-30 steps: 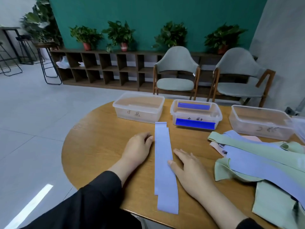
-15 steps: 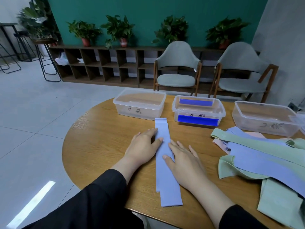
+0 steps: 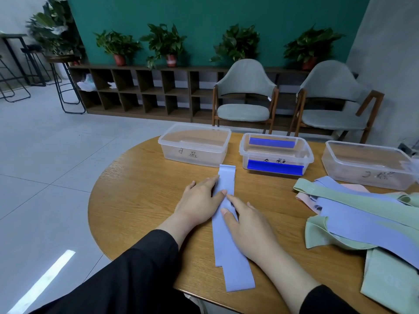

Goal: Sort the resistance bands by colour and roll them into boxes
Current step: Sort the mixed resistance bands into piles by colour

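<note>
Round wooden table point(image 3: 140, 200): both hands flat, pressing lilac band point(image 3: 229, 250).

teal wall point(image 3: 204, 14) | grey tiled floor point(image 3: 45, 155) | cubby shelf point(image 3: 145, 91) | potted plants point(image 3: 164, 41) | two grey chairs point(image 3: 246, 87)

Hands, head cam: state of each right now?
Left hand: open, fingers flat on the lavender band.
Right hand: open, fingers flat on the same band.
</note>
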A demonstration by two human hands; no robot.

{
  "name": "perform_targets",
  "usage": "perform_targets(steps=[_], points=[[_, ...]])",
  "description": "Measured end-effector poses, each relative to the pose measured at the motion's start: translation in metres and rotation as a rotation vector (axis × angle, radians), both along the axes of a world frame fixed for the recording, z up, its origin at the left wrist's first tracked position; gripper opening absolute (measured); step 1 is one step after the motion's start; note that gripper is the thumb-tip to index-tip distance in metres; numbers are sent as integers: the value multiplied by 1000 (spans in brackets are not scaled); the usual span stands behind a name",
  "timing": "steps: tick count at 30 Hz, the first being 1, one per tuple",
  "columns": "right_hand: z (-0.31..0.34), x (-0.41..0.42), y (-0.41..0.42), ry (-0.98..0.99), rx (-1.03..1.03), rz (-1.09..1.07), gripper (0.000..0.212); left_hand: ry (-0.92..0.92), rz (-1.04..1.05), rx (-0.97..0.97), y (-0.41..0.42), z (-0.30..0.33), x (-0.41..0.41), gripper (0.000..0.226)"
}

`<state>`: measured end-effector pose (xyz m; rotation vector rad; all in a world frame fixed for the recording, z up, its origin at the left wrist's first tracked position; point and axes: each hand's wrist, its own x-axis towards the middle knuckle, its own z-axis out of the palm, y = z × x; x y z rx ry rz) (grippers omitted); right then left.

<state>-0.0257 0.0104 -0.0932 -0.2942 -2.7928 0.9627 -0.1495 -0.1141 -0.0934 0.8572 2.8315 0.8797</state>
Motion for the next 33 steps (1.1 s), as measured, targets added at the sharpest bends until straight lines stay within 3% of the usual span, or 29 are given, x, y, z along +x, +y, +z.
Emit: perform_targets(steps=[5,11,15,18,21,26,30,33], points=[[2,-3,-15,77,-133,-1,56,-42,32,80,-4,2,-2,58],[1,12,7,-2,95,-29,53,33,-68,-24,25,-4,4,57],[20,12,-2,102,-39,12,48,55,46,-53,8,-1,-9,54],[48,27,19,218,43,-7,40,63,127,84,2,8,-8,44],[77,53,66,308,139,-77,27,189,96,239,25,26,19,33],[92,90,135,0,274,-153,10,191,-200,346,89,52,89,20],[93,122,163,-135,259,-121,10,79,-389,229,116,50,122,34],[88,139,163,-210,279,-10,24,52,-487,77,115,42,131,44]])
